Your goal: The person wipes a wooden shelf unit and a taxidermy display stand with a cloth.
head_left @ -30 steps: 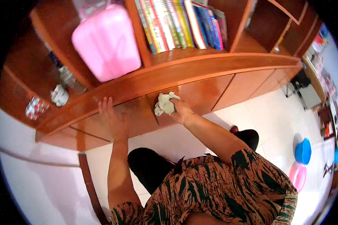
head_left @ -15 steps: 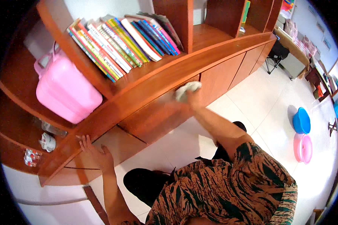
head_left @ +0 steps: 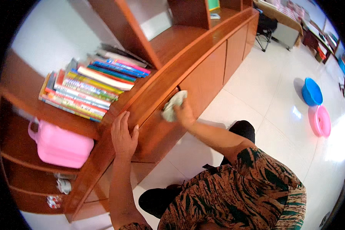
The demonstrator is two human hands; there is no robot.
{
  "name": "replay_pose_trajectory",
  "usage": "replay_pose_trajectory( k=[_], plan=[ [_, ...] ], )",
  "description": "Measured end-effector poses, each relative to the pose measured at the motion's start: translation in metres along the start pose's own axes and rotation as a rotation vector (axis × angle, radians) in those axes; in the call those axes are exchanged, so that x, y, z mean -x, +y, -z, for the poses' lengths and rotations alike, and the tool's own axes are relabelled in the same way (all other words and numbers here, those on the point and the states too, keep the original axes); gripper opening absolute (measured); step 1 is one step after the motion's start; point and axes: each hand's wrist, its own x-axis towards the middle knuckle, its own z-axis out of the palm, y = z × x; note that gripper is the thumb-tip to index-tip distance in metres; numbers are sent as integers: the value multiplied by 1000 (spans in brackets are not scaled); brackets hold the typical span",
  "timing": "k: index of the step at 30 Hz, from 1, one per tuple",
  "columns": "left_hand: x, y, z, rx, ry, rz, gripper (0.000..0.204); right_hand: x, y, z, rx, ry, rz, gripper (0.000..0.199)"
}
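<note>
A pale grey-green cloth (head_left: 174, 106) is bunched under my right hand (head_left: 184, 114), which presses it on the front of a reddish-brown wooden cabinet (head_left: 205, 71), by the upper edge of a door. The fingers of that hand are partly hidden by the cloth. My left hand (head_left: 124, 135) lies on the cabinet's top edge, fingers stretched and thumb apart, holding nothing. A row of books (head_left: 92, 90) leans on the shelf beyond it, and a pink case (head_left: 63, 145) with a handle stands in the compartment to its left.
A white cup (head_left: 63, 186) sits on a lower shelf at the left. On the tiled floor to the right stand a blue basin (head_left: 311, 92) and a pink basin (head_left: 320, 121). A black folding chair (head_left: 265, 28) is at the cabinet's far end. My knees are close to the doors.
The view has turned and shifted. My left hand has slid along the cabinet edge toward the right hand. My right hand and the cloth have moved along the door front.
</note>
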Motion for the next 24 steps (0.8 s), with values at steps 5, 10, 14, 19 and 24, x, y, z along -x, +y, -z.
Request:
replay_pose_trajectory(
  k=[5,10,14,19,24],
  plan=[
    [-55,4,-33,44,-140,-38,48,27,-7,5,-144,-193,5,56],
    [-73,17,-51,-93,-156,-99,47,-12,18,37,-282,-33,-34,53],
    [-76,21,-50,-105,-166,-105,46,-10,30,16,-118,96,-129,51],
    [-75,28,-44,-134,-223,-43,45,6,-1,12,-316,13,-105,54],
    [-79,31,-47,-154,-219,-57,45,13,-60,28,-274,-58,128,61]
  ],
)
